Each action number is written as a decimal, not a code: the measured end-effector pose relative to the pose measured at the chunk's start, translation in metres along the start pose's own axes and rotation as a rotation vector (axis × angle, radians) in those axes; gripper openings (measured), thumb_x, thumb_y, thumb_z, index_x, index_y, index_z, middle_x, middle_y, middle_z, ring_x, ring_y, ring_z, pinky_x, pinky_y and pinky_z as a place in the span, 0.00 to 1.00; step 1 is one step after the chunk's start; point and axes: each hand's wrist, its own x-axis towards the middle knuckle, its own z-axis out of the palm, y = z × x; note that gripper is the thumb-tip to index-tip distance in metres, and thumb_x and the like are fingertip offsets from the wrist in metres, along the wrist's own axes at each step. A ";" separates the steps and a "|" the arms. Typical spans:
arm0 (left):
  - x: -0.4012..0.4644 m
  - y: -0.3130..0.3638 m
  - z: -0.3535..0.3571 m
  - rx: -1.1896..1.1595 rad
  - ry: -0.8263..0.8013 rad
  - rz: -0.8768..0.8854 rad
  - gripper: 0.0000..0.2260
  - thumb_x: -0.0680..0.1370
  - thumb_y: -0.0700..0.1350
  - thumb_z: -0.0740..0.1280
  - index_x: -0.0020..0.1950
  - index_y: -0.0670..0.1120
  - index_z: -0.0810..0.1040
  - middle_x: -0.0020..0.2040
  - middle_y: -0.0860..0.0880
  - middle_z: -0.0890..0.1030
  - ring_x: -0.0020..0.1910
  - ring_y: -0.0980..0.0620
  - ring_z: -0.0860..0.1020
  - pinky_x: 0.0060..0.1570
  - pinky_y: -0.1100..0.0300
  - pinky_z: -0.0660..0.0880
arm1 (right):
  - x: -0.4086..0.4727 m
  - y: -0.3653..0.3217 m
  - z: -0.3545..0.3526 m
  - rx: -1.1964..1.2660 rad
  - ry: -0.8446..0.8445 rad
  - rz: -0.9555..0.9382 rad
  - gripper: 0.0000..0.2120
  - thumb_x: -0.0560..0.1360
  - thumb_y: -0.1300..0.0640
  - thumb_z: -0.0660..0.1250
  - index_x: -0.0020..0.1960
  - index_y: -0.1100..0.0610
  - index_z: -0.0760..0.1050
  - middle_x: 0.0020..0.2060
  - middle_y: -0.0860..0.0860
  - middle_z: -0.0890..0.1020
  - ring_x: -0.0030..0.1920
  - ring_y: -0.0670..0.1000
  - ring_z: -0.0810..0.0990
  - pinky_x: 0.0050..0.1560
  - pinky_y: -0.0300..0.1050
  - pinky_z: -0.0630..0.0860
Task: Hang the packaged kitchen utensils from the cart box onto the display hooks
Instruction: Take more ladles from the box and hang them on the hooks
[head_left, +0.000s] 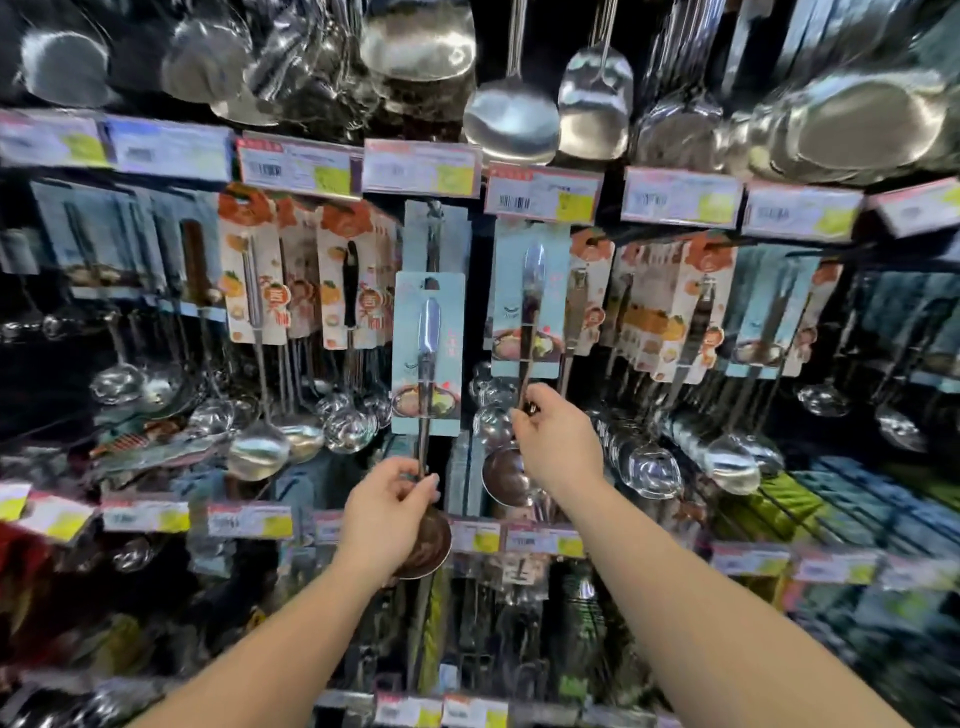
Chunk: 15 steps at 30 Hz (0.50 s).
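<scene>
Two carded ladles are in hand. The left hand (387, 512) grips the stem of one ladle (427, 358), its blue card upright above the fingers. The right hand (553, 441) pinches the stem of a hanging ladle (530, 306), just right. Price tags (421, 169) sit above both.

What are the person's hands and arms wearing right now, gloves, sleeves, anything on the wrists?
Nothing visible. The left hand and right hand are bare, without gloves or rings that show. Both forearms are uncovered down to the frame's bottom edge: no sleeves, watch or wristband in view.
</scene>
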 end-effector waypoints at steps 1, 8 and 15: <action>0.001 0.001 0.001 -0.004 -0.004 0.001 0.05 0.76 0.45 0.68 0.51 0.47 0.75 0.40 0.51 0.84 0.42 0.60 0.80 0.39 0.67 0.70 | 0.001 0.001 0.002 -0.008 0.002 -0.004 0.07 0.79 0.50 0.62 0.47 0.53 0.70 0.33 0.52 0.78 0.37 0.59 0.77 0.36 0.49 0.74; 0.005 0.002 0.009 -0.013 -0.019 0.007 0.05 0.77 0.46 0.68 0.51 0.49 0.75 0.40 0.51 0.84 0.40 0.63 0.80 0.38 0.68 0.72 | 0.010 0.005 0.007 0.015 -0.024 -0.007 0.09 0.80 0.49 0.60 0.56 0.52 0.72 0.33 0.48 0.75 0.34 0.55 0.74 0.33 0.45 0.68; 0.008 -0.007 0.012 -0.013 -0.028 -0.007 0.05 0.76 0.46 0.68 0.50 0.47 0.77 0.39 0.51 0.84 0.43 0.57 0.81 0.43 0.63 0.72 | 0.008 0.004 0.008 0.042 0.032 -0.096 0.07 0.80 0.51 0.59 0.56 0.52 0.71 0.30 0.48 0.75 0.35 0.56 0.77 0.36 0.48 0.72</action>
